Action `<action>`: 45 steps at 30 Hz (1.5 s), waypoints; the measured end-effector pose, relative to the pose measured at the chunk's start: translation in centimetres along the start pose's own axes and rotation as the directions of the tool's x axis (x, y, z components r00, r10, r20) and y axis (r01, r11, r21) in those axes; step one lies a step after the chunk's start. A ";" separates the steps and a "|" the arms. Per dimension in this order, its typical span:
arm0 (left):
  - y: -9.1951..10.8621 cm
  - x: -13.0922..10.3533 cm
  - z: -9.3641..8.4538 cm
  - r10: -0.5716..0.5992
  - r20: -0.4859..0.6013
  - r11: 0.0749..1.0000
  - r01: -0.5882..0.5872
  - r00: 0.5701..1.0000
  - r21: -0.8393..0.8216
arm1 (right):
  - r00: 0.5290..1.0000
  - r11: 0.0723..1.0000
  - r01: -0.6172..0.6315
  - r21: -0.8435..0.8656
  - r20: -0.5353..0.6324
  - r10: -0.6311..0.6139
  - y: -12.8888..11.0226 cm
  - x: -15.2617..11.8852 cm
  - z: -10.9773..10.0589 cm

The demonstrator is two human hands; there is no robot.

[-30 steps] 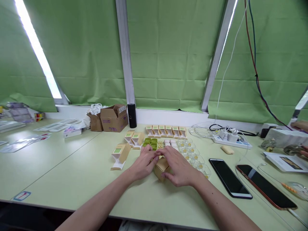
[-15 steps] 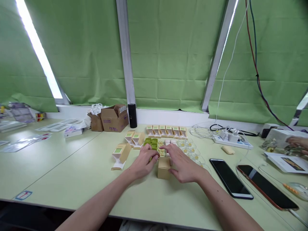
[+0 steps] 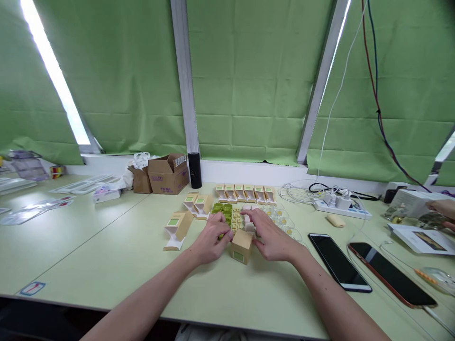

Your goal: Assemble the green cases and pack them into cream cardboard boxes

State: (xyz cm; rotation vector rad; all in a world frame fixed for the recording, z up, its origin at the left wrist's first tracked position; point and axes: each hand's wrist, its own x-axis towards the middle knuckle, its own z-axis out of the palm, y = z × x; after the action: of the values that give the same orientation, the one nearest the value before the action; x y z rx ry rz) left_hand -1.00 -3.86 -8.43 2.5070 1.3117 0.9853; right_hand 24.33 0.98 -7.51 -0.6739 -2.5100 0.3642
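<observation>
A small tan cardboard box with a green label low on its front sits at an angle between my hands. My left hand has its thumb and fingers pressed together at the box's upper left corner. My right hand has its index finger stretched forward, with its thumb at the box's right side. Just beyond my hands are green square cups, small yellowish pieces, white pieces and clear round containers. Three opened boxes lie to the left.
Several opened boxes line the back. A carton and black cylinder stand back left. Two phones, a power strip and cables lie right. Another person's hand shows at the far right edge.
The small box has turned, and its green label now faces forward. My right hand has shifted slightly up, while my left hand has hardly moved.
</observation>
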 end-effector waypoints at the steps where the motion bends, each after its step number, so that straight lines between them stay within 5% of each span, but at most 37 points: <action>1: 0.0 0.0 0.0 0.003 0.009 1.000 -0.003 1.000 -0.004 | 1.000 1.000 -0.001 -0.003 -0.006 0.001 0.0 0.0 0.1; 7: 0.0 -0.1 0.0 0.040 0.035 0.999 -0.040 0.999 -0.018 | 0.999 1.000 -0.009 -0.023 -0.039 0.008 0.3 0.1 0.5; 11: -0.1 -0.2 0.1 -0.007 -0.066 1.000 0.007 0.998 0.007 | 0.995 0.995 -0.021 -0.093 -0.102 0.012 0.8 0.2 0.7; 19: -0.1 0.1 0.2 -0.017 -0.171 0.998 0.026 0.985 0.054 | 0.932 0.918 -0.240 -0.315 -0.339 0.127 1.8 0.6 0.8; 28: 2.8 0.5 -0.6 -0.005 0.075 0.998 -0.001 0.997 0.070 | 0.894 0.878 -0.332 -0.345 -0.411 0.177 1.8 0.8 1.4; 37: 5.1 1.7 -0.5 0.010 0.306 0.955 -0.100 0.952 0.279 | 0.900 0.872 -0.343 -0.350 -0.389 0.197 1.5 0.9 1.7; 45: 5.2 3.2 -1.2 0.032 0.396 0.931 -0.172 0.918 0.323 | 0.895 0.867 -0.348 -0.357 -0.401 0.194 1.7 0.9 1.9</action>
State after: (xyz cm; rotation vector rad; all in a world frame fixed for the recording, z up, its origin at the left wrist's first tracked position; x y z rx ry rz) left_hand 3.16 -4.73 -3.80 2.8591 1.3297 0.2481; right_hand 23.25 2.64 -9.37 -1.1646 -2.1534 -0.2070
